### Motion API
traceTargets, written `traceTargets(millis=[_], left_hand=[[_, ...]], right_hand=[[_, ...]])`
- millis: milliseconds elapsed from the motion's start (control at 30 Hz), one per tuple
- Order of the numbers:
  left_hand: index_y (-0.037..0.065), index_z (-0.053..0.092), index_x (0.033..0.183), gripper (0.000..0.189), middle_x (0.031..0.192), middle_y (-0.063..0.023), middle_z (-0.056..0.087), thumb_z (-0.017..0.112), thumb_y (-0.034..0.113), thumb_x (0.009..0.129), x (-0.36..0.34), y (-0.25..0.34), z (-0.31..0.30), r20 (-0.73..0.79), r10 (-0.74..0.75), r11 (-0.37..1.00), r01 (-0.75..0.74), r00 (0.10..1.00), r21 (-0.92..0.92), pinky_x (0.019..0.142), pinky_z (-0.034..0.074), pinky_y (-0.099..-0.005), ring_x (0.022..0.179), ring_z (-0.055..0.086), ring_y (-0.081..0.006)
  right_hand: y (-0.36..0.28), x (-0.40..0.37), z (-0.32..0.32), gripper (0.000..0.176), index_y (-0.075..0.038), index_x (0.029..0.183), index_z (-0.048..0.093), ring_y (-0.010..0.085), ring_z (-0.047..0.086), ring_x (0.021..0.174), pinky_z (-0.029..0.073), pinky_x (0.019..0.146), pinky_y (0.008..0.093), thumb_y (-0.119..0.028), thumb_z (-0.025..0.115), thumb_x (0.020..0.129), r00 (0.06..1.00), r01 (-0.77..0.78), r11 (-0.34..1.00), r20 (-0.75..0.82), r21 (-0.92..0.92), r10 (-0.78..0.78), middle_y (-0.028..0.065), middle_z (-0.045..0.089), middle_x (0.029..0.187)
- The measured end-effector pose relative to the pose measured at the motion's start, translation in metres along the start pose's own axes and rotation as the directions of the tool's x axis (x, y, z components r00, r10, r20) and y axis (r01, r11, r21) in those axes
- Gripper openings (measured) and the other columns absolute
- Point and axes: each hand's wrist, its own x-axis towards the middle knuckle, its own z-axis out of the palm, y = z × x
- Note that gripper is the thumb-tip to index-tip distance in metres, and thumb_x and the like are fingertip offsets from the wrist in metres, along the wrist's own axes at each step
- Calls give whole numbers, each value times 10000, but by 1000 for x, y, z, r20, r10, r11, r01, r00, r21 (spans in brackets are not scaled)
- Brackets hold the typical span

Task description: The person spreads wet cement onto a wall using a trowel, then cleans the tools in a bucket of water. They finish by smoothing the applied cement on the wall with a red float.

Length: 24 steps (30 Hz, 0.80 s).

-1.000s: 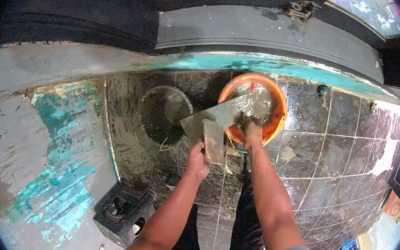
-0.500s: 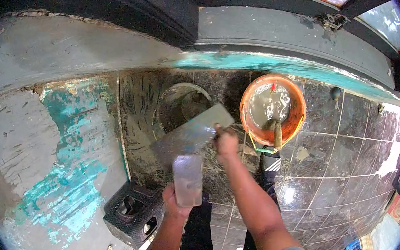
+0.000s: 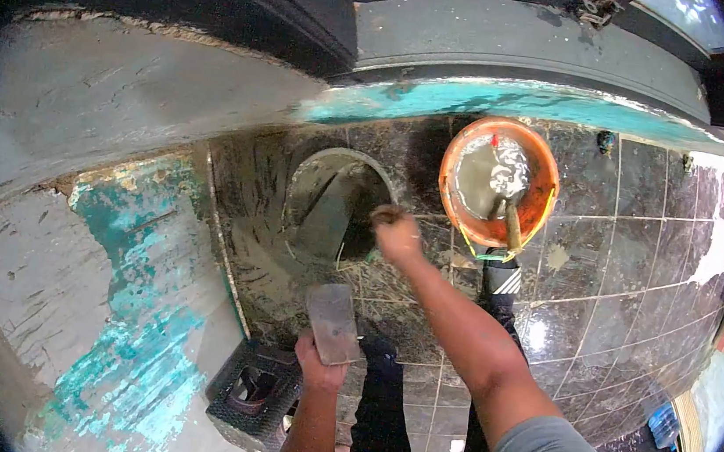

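My right hand is closed around the handle of a plastering trowel. The trowel's long grey blade tilts down inside a round tub, which has grey mortar smeared on its wall. How deep the blade sits in the mortar is hard to make out. In my left hand, held low near my legs, is a flat rectangular grey plate, gripped at its lower end. The plate is beside the tub, toward me, apart from the trowel.
An orange bucket of cloudy grey water stands right of the tub, a tool handle leaning out. A black speaker-like box is at lower left. Patchy grey and turquoise walls border the dark tiled floor.
The trowel has gone from above the plate and across the tub's rim to a tilt inside the tub. My left hand and its plate have shifted only slightly; the view has moved a little.
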Motion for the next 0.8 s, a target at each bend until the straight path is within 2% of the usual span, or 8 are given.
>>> traceTargets(millis=[67, 100, 167, 267, 367, 467, 633, 800], left_hand=[[46, 618, 1130, 363, 1046, -112, 674, 488, 300, 905, 24, -13, 4, -9, -74, 996, 75, 997, 53, 772, 585, -421, 922, 673, -293], [49, 619, 1130, 364, 1046, -109, 673, 488, 305, 907, 37, -22, 5, -13, -112, 989, 113, 994, 94, 770, 585, -418, 922, 672, -291], [52, 620, 1126, 363, 1041, -106, 673, 484, 311, 910, 62, -40, 23, 14, -161, 972, 156, 987, 177, 761, 584, -413, 914, 671, -286], [51, 623, 1114, 357, 1024, -107, 673, 469, 308, 921, 94, -70, 58, 43, -209, 946, 191, 977, 261, 745, 581, -405, 888, 669, -276], [46, 633, 1090, 339, 989, -107, 676, 433, 276, 942, 111, -96, 105, -13, -214, 933, 209, 977, 292, 729, 574, -388, 848, 667, -259], [42, 640, 1067, 329, 967, -101, 676, 429, 264, 946, 125, -118, 110, 37, -290, 929, 272, 956, 251, 723, 571, -385, 837, 666, -255], [59, 638, 1069, 300, 970, -83, 669, 474, 279, 949, 141, -145, 97, 3, -304, 898, 285, 953, 334, 733, 566, -383, 859, 656, -247], [69, 621, 1110, 310, 1050, -86, 653, 449, 289, 976, 157, -157, 111, -61, -287, 855, 284, 956, 434, 788, 549, -378, 925, 641, -247]], right_hand=[[-7, -7, -80, 316, -33, 1022, 693, 375, 656, 928, 506, 853, 470, -271, 674, 814, 888, 258, 788, -184, -558, -421, 193, 690, 999], [-16, -8, -120, 411, -34, 1078, 677, 360, 619, 1047, 477, 915, 451, -344, 693, 808, 980, -67, 606, -167, -792, -111, 190, 670, 1078], [4, 11, -187, 421, -24, 1116, 650, 356, 563, 1109, 385, 1022, 475, -296, 695, 797, 820, 82, 366, -146, -927, -553, 202, 653, 1070], [68, 68, -238, 396, 1, 1145, 627, 383, 566, 1123, 407, 1011, 488, -274, 590, 862, 862, 13, 507, -247, -862, -442, 214, 646, 1126], [62, 111, -245, 436, 0, 1195, 593, 411, 560, 1127, 433, 996, 486, -301, 575, 881, 954, 180, 571, 0, -801, -301, 234, 627, 1154], [45, 141, -226, 669, -38, 1364, 470, 417, 568, 1134, 457, 1016, 432, -508, 553, 894, 944, 88, 558, -109, -825, -310, 237, 595, 1225], [41, 179, -200, 535, -66, 1203, 594, 411, 532, 1163, 405, 1013, 511, -494, 607, 881, 943, -219, 768, -332, -602, 9, 189, 571, 1265], [-1, 88, -236, 296, -36, 923, 703, 402, 563, 1005, 440, 843, 506, -324, 700, 857, 662, 343, 689, -356, -638, -659, 162, 608, 1005]])
